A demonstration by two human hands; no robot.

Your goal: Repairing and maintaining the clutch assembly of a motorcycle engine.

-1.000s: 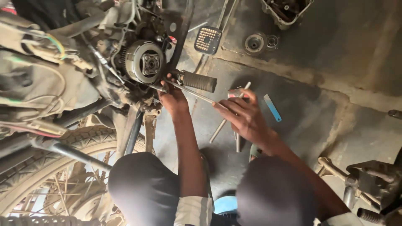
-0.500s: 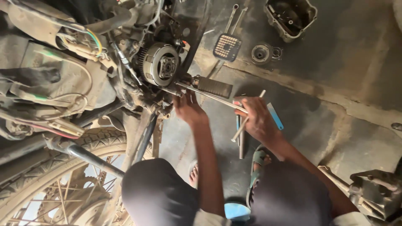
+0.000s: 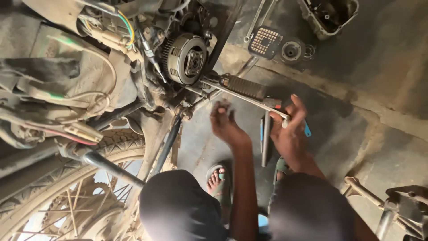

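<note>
Squatting beside the motorcycle, engine side cover off, round clutch drum (image 3: 186, 58) bare and greasy. My right hand (image 3: 290, 134) is wrapped around the outer end of a long steel wrench (image 3: 243, 95), which runs from my fist slantwise up and left past the ribbed footpeg (image 3: 244, 86) toward the engine under the drum; I cannot tell what its far end sits on. By the look of it the bar is stiff, fairly heavy and likely oily, so the far end where I hold it gives the most leverage, fingers curled well round to stop slipping. Right wrist is bent back, forearm rising from my knee. My left hand (image 3: 225, 125) is blurred, fingers loosely spread, holding nothing, hovering just below the bar and near the engine's underside; forearm runs straight up from my lap. A second flat metal tool (image 3: 266, 138) lies on the concrete floor (image 3: 356, 134) just beside my right hand, a blue-handled piece partly under it. Beyond the footpeg lie a square mesh part (image 3: 265, 42), a round fitting (image 3: 292, 50) and the cover (image 3: 330, 15). My sandalled foot (image 3: 217, 180) shows between my knees.
</note>
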